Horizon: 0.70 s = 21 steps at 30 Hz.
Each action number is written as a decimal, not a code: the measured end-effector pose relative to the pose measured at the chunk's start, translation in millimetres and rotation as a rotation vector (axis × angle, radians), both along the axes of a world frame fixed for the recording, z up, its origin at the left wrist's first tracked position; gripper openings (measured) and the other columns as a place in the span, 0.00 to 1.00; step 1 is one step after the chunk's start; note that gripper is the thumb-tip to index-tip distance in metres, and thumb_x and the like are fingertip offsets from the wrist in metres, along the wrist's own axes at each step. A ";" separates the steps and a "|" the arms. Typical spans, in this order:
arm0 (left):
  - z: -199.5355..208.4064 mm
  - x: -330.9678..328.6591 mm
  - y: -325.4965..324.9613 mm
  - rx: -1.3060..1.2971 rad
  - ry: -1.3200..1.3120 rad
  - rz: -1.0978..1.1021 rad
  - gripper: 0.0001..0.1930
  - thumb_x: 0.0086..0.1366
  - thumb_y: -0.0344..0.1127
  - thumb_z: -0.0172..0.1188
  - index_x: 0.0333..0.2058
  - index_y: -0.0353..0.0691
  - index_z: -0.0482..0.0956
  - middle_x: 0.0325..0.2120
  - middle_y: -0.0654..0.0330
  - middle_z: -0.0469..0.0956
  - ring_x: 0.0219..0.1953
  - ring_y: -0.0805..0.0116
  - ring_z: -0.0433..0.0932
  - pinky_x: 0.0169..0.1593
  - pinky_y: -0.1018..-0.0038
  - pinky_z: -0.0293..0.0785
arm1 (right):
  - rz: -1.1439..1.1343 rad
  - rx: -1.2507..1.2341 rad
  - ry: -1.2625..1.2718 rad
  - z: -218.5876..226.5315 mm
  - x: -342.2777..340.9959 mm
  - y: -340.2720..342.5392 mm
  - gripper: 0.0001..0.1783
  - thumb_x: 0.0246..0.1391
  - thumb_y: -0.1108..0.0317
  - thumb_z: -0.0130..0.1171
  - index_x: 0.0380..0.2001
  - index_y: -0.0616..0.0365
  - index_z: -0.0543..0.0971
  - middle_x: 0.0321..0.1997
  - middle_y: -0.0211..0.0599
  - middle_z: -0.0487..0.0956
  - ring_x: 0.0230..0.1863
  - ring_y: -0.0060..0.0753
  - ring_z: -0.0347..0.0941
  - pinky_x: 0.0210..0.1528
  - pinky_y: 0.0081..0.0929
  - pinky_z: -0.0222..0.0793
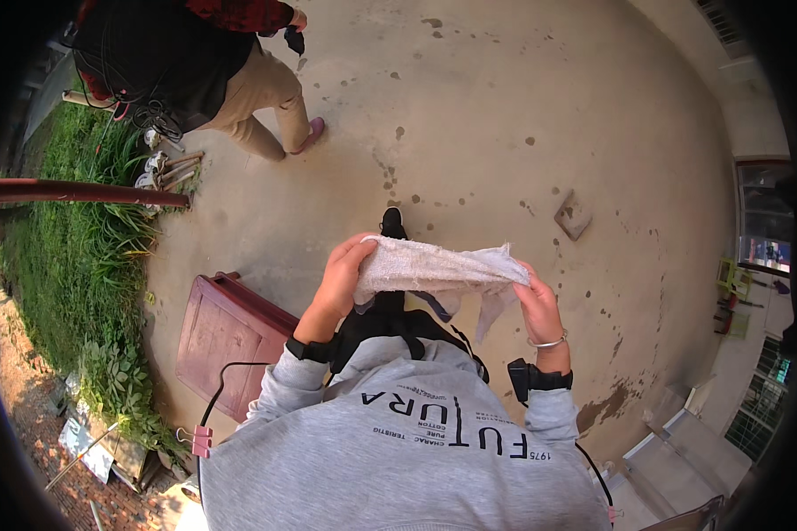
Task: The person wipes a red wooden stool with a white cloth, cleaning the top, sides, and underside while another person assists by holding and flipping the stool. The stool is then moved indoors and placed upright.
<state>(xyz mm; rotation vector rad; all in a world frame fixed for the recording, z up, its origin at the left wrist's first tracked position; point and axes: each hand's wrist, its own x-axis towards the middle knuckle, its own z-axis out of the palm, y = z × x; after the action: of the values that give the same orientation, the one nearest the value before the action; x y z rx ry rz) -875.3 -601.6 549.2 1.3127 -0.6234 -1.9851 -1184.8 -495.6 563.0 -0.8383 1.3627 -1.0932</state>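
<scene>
A pale, whitish-pink cloth (443, 268) with a frayed edge is stretched sideways in front of my body. My left hand (344, 276) grips its left end, the thumb lying over the top. At the other end, my right hand (537, 305) pinches the corner between thumb and fingers. A loose flap hangs down near my right hand. Both forearms are in grey sleeves with black straps at the wrists, and a bracelet (547, 341) circles my right wrist.
A dark red wooden stool or small table (226, 341) stands close at my left. Ahead on the left, a person (239, 84) in beige trousers walks on the concrete floor (478, 115). A flat square block (573, 215) lies to the right. Green plants (71, 239) border the left side, crossed by a red pole (88, 192).
</scene>
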 end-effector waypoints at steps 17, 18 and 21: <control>-5.6 -141.0 -327.3 -0.424 -0.134 -0.533 0.20 0.72 0.44 0.46 0.52 0.33 0.73 0.45 0.60 0.77 0.48 0.72 0.71 0.54 0.73 0.67 | 0.171 0.074 0.104 8.8 -116.7 -283.3 0.17 0.56 0.71 0.57 0.49 0.65 0.75 0.43 0.27 0.77 0.42 0.18 0.70 0.48 0.20 0.66; -3.4 -156.4 -340.8 -0.463 -0.170 -0.573 0.21 0.72 0.44 0.46 0.52 0.33 0.73 0.45 0.60 0.76 0.48 0.72 0.70 0.54 0.73 0.66 | 0.181 0.080 0.119 1.7 -121.4 -294.4 0.16 0.56 0.72 0.58 0.47 0.64 0.76 0.40 0.25 0.77 0.40 0.17 0.69 0.46 0.20 0.66; 1.9 -206.6 -373.4 -0.443 -0.007 -0.603 0.19 0.71 0.43 0.47 0.49 0.34 0.75 0.41 0.61 0.78 0.45 0.72 0.71 0.52 0.72 0.67 | 0.215 0.266 0.212 -15.6 -148.5 -329.9 0.15 0.55 0.73 0.57 0.47 0.64 0.76 0.37 0.23 0.76 0.40 0.15 0.69 0.46 0.19 0.66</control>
<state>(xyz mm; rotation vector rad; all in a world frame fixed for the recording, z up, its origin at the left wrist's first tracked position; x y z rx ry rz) -1081.9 -975.1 551.1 0.9198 -1.5027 -2.1105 -1333.2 -825.5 547.4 -0.8974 1.5151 -0.6541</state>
